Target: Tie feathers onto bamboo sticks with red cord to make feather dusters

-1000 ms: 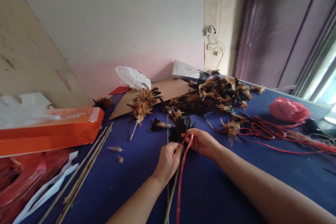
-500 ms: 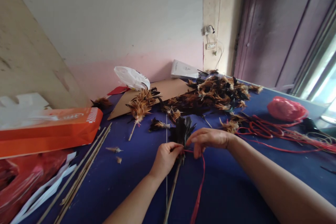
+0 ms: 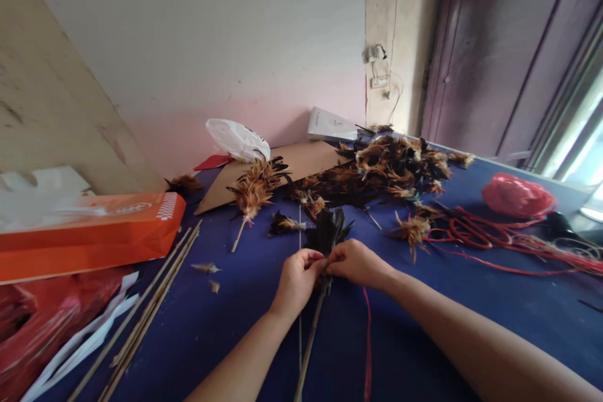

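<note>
A thin stick [image 3: 311, 342] lies pointing away from me, with black feathers [image 3: 327, 227] fanned out at its far end. My left hand [image 3: 298, 275] is closed, thumb and finger pinching the feathers' base against the stick. My right hand [image 3: 360, 264] is closed too, its fingertips meeting the left ones at the same spot. From beneath the right hand a red plastic string [image 3: 368, 345] hangs down toward me; its upper end is hidden by the fingers. Beyond my hands lies a brown-feathered duster [image 3: 254, 191] on a short stick.
A heap of brown and black feathers [image 3: 400, 163] covers the back of the blue table [image 3: 226, 339]. To the right are tangled red string [image 3: 475, 232] and a pink plastic bundle [image 3: 518, 195]. Several bare sticks [image 3: 151, 308] and an orange bag [image 3: 94, 232] lie at left.
My right hand has come down and left, its fingers closing beside my left fingertips. The red string hangs straighter now. My left hand stays where it was.
</note>
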Demonstrator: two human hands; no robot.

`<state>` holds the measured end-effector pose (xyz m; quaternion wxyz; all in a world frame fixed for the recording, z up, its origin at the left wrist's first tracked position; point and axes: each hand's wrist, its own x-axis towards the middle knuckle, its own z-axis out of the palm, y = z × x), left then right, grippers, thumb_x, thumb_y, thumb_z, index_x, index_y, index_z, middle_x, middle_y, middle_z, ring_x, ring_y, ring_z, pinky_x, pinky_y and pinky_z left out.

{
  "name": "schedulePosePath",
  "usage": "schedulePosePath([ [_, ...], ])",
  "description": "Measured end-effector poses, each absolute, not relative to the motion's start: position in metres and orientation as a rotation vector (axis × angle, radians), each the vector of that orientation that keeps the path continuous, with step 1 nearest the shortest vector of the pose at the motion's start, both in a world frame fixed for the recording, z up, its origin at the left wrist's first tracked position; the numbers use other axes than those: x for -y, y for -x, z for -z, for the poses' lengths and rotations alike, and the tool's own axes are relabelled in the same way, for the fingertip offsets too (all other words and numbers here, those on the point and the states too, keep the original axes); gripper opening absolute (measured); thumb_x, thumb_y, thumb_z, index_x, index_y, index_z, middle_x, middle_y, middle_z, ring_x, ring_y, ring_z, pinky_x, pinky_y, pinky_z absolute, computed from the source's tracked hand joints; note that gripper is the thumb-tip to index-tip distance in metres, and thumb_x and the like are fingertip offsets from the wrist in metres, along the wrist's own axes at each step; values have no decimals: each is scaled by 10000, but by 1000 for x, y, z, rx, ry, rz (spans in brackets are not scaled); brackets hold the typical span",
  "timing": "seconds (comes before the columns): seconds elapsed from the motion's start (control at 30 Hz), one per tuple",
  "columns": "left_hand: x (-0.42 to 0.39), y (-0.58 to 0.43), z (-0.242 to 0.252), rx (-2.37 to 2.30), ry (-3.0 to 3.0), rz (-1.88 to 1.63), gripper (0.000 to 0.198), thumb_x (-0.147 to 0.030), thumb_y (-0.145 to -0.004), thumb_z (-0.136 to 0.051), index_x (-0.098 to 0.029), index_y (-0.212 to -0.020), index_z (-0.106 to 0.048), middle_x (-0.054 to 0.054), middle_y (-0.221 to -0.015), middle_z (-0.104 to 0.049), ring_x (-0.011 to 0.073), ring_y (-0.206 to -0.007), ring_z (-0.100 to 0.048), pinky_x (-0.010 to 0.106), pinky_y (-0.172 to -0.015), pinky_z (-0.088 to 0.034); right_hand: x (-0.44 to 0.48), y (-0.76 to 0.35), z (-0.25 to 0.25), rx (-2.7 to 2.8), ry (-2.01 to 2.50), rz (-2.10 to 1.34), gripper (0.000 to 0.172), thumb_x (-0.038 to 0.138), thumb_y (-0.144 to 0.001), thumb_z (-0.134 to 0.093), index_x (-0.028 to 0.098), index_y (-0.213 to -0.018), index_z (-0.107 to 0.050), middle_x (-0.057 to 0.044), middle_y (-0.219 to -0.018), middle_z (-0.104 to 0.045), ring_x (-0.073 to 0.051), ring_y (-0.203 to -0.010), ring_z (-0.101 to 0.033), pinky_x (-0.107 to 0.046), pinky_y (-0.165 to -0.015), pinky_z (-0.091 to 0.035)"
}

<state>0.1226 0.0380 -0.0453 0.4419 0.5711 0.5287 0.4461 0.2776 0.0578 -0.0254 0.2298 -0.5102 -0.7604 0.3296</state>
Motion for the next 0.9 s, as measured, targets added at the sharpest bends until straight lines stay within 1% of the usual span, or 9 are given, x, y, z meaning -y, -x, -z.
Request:
schedulePosePath([
  [0.1,-39,-122,45,-1267,-1365,-1112,280,-373,-664,-642,-165,-799,-511,-30,-542,-577,96,-433,-489,196,-422,-359,-58,-277,23,2091,1430,-943,187,317,-650,-577,168,-673,-687,14,-555,-564,-90,-527,-461,-183,-458,-281],
  [0.23,-30,-120,39,-1253,-1494,-1123,224,-322,-680,-636,-185,-717,-463,-44,-559,-551,92,-492,-495,191,-469,-371,-57,-277,19,2081,1469,-1003,189,288,-675,-531,171,-689,-679,24,-527,-540,-82,-497,-461,-186,-459,-291],
  [0.37,-19,-121,35,-1291,-1687,-1130,162,-226,-674,-628,-187,-671,-471,-51,-579,-530,97,-536,-505,192,-503,-386,-56,-277,17,2074,1491,-1039,188,275,-678,-517,164,-685,-669,26,-472,-511,-84,-467,-454,-189,-447,-288],
  [0.43,-16,-123,37,-1339,-1766,-1147,80,-207,-705,-584,-189,-689,-507,-32,-597,-565,115,-553,-538,210,-523,-410,-55,-278,16,2068,1485,-1057,176,263,-676,-520,162,-680,-663,27,-469,-510,-81,-462,-451,-187,-441,-286],
  [0.47,-16,-125,38,-1363,-1822,-1161,23,-196,-719,-561,-188,-726,-540,-13,-637,-599,129,-589,-564,226,-563,-432,-55,-278,16,2066,1476,-1067,166,251,-673,-520,161,-677,-660,28,-470,-508,-80,-460,-451,-184,-438,-286],
  [0.53,-16,-127,40,-1403,-1954,-1185,120,-169,-738,-526,-185,-832,-599,31,-755,-650,157,-690,-602,265,-667,-456,-55,-279,15,2063,1453,-1095,150,232,-669,-518,158,-666,-649,33,-465,-492,-76,-448,-447,-179,-425,-288],
  [0.6,-16,-128,40,-1420,-2077,-1185,200,-149,-753,-496,-182,-899,-628,63,-843,-660,174,-768,-610,284,-730,-452,-54,-280,14,2063,1424,-1125,139,223,-674,-515,155,-647,-633,37,-454,-473,-70,-430,-435,-172,-411,-287],
  [0.73,-16,-128,38,-1403,-2150,-1134,219,-153,-776,-456,-177,-834,-666,74,-811,-650,181,-762,-608,279,-712,-450,-55,-281,13,2068,1376,-1160,132,222,-685,-519,151,-617,-607,41,-449,-462,-59,-413,-420,-160,-397,-286],
  [0.9,-21,-125,35,-1434,-1973,-1083,179,-173,-756,-476,-160,-781,-652,58,-780,-636,181,-759,-593,287,-728,-442,-57,-283,16,2066,1339,-1150,147,254,-703,-515,150,-654,-607,34,-474,-486,-69,-439,-453,-160,-409,-307],
])
